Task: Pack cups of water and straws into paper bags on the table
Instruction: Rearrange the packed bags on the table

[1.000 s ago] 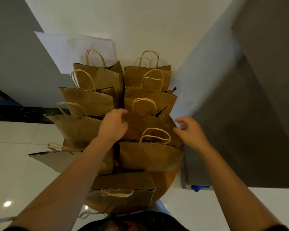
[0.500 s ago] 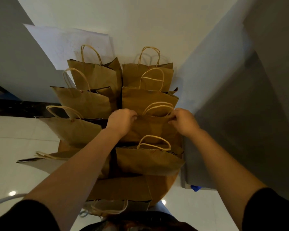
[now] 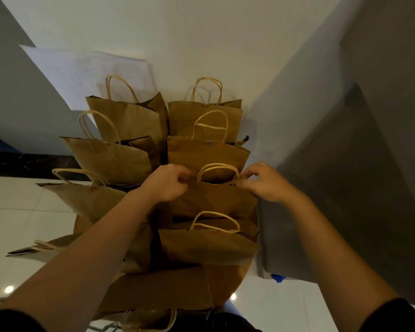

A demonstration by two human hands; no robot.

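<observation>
While both hands work at the mouth of one brown paper bag [image 3: 213,200], third from the far end of the right-hand row on the round tabletop [image 3: 225,283]. Left hand [image 3: 165,183] curled, fingers pinching the bag's upper left edge; right hand [image 3: 266,182] with fingers [image 3: 246,174] pinching the rim beside the twine handle [image 3: 217,172]. Judged as the opening step: mouth being spread before anything goes in. Next move likely calling for a wider pull apart, then a reach for a cup and straw; neither visible anywhere. More bags standing ahead of, behind and left of the fingers. Compared with half a second ago: grip on the same bag kept, right hand shifted slightly outward, mouth showing a little more dark gap.
</observation>
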